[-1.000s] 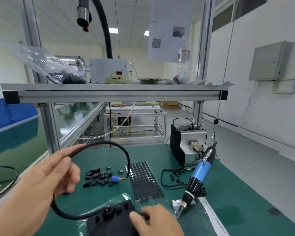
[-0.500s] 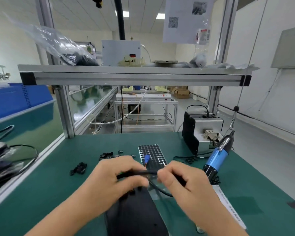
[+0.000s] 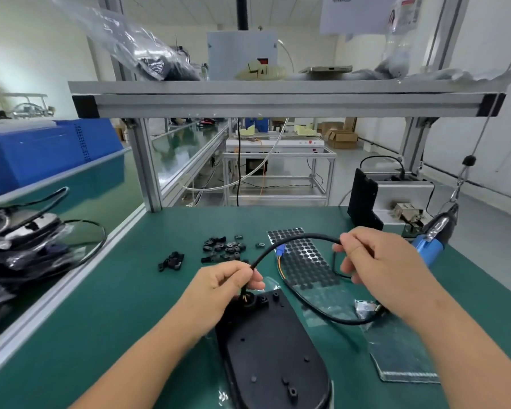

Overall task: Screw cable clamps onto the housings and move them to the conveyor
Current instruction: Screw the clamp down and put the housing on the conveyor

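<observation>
The left hand (image 3: 229,280) is pinching the cable (image 3: 289,241) just above the housing (image 3: 272,349), fingers curled round it near its entry port. The right hand (image 3: 375,261) is grasping the cable farther along, and the two hands are now standing apart, where half a second ago they were nearly touching; the cable is arching between them. The housing is lying on the mat at front centre. Judged: the cable is being routed for clamping (clamps (image 3: 223,248) untouched, screwdriver (image 3: 434,234) hanging idle).
</observation>
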Available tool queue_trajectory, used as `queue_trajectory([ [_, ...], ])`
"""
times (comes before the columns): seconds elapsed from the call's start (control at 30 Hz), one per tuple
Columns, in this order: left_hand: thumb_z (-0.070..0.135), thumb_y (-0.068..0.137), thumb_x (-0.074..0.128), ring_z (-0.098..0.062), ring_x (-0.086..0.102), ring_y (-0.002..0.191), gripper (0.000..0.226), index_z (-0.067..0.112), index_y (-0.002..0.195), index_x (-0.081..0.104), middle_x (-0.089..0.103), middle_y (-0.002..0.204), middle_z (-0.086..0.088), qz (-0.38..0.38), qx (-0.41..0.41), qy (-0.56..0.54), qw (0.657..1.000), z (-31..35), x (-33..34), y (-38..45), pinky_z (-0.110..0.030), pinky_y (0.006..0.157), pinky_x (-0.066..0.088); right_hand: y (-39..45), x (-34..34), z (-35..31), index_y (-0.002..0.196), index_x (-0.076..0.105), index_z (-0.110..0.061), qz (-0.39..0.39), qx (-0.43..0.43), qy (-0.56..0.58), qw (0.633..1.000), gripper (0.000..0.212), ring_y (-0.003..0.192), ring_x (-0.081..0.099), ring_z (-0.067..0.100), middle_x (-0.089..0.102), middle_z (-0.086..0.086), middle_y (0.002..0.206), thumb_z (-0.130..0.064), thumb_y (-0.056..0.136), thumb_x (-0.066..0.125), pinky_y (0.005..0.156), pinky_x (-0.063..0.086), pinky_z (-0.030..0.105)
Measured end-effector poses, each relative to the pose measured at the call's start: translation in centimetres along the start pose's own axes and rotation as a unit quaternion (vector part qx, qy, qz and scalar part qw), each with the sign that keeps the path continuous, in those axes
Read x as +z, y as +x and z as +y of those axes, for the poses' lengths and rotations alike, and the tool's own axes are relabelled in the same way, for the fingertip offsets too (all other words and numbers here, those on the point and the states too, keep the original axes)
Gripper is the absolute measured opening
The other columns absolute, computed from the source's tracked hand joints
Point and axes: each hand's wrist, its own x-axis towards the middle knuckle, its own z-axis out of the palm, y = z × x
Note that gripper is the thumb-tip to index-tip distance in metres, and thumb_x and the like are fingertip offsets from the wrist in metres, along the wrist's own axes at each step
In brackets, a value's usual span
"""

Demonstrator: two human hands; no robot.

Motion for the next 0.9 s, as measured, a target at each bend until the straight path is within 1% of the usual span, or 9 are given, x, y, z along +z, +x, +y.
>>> queue_trajectory([
  [0.1, 0.02, 0.098, 0.053, 0.005, 0.063, 0.087, 0.025, 0.031, 0.087, 0.073, 0.072, 0.087, 0.018, -0.057, 0.055, 0.067, 0.995, 0.1, -0.2, 0.0, -0.007, 0.079, 0.041, 0.1, -0.4, -0.2, 0.087, 0.066, -0.033, -0.045, 0.018, -0.012, 0.999, 0.03, 0.075, 0.065, 0.009, 0.068, -0.018, 0.079, -0.039, 0.095, 0.038, 0.079, 0.054, 0.039],
  [0.27, 0.037, 0.091, 0.06, -0.009, 0.062, 0.103, 0.013, 0.033, 0.097, 0.07, 0.064, 0.103, 0.015, -0.131, 0.12, 0.113, 0.978, -0.3, -0.3, -0.2, -0.023, 0.094, 0.046, -0.7, 0.1, -2.8, 0.108, 0.058, -0.044, -0.102, -0.14, -0.232, 0.957, 0.046, 0.096, 0.058, 0.001, 0.064, -0.02, 0.099, -0.065, 0.082, 0.027, 0.083, 0.047, 0.028],
  [0.37, 0.046, 0.093, 0.056, -0.009, 0.065, 0.106, 0.024, 0.032, 0.102, 0.074, 0.07, 0.108, 0.01, -0.132, 0.042, 0.039, 0.99, -1.0, -1.6, 1.2, -0.026, 0.094, 0.05, -1.2, 2.8, -3.8, 0.107, 0.056, -0.041, -0.22, -0.161, -0.262, 0.926, 0.064, 0.087, 0.056, 0.0, 0.064, -0.019, 0.093, -0.086, 0.068, 0.034, 0.071, 0.042, 0.024],
  [0.43, 0.035, 0.095, 0.057, -0.008, 0.07, 0.089, 0.022, 0.029, 0.085, 0.077, 0.075, 0.092, 0.006, -0.012, -0.043, 0.004, 0.999, -1.9, -2.2, 3.3, -0.029, 0.082, 0.054, -1.4, 4.1, -3.9, 0.1, 0.056, -0.029, -0.265, -0.163, -0.272, 0.911, 0.06, 0.08, 0.052, 0.01, 0.061, -0.011, 0.085, -0.081, 0.074, 0.043, 0.064, 0.037, 0.028],
  [0.5, 0.018, 0.091, 0.063, -0.009, 0.068, 0.067, 0.023, 0.022, 0.07, 0.073, 0.073, 0.074, 0.004, 0.098, -0.09, 0.085, 0.987, -2.6, -2.3, 5.7, -0.027, 0.071, 0.049, -1.7, 4.4, -3.7, 0.089, 0.051, -0.022, -0.256, -0.169, -0.263, 0.915, 0.048, 0.075, 0.047, 0.015, 0.054, -0.007, 0.075, -0.069, 0.084, 0.045, 0.061, 0.033, 0.031],
  [0.6, 0.013, 0.089, 0.063, -0.016, 0.06, 0.071, 0.013, 0.018, 0.078, 0.069, 0.068, 0.077, 0.002, 0.156, -0.125, 0.22, 0.955, -3.1, -3.6, 7.8, -0.025, 0.076, 0.047, -2.0, 4.1, -3.1, 0.093, 0.048, -0.023, -0.245, -0.167, -0.23, 0.927, 0.053, 0.072, 0.049, 0.013, 0.055, -0.006, 0.073, -0.074, 0.08, 0.04, 0.06, 0.037, 0.027],
  [0.73, 0.02, 0.086, 0.067, -0.014, 0.061, 0.076, 0.01, 0.025, 0.077, 0.066, 0.061, 0.067, 0.012, 0.063, -0.194, 0.37, 0.906, -3.1, -7.5, 6.1, -0.024, 0.076, 0.046, -2.5, 3.6, -2.4, 0.1, 0.045, -0.03, -0.259, -0.168, -0.205, 0.929, 0.052, 0.075, 0.052, 0.008, 0.06, -0.008, 0.083, -0.076, 0.08, 0.034, 0.062, 0.039, 0.021],
  [0.77, 0.025, 0.085, 0.069, -0.017, 0.064, 0.086, 0.003, 0.024, 0.083, 0.067, 0.064, 0.075, 0.01, 0.049, -0.212, 0.4, 0.89, -3.2, -8.0, 5.2, -0.024, 0.078, 0.047, -2.4, 3.6, -2.3, 0.103, 0.045, -0.031, -0.256, -0.17, -0.199, 0.931, 0.051, 0.077, 0.053, 0.008, 0.061, -0.009, 0.085, -0.075, 0.08, 0.032, 0.065, 0.04, 0.021],
  [0.9, 0.049, 0.083, 0.068, -0.02, 0.058, 0.106, 0.039, 0.025, 0.113, 0.062, 0.061, 0.11, -0.001, 0.035, -0.239, 0.429, 0.87, -5.0, -7.7, 2.3, -0.028, 0.09, 0.045, -2.0, 3.7, -2.6, 0.109, 0.043, -0.041, -0.266, -0.162, -0.18, 0.933, 0.062, 0.079, 0.055, 0.003, 0.064, -0.017, 0.088, -0.085, 0.069, 0.026, 0.07, 0.044, 0.02],
])
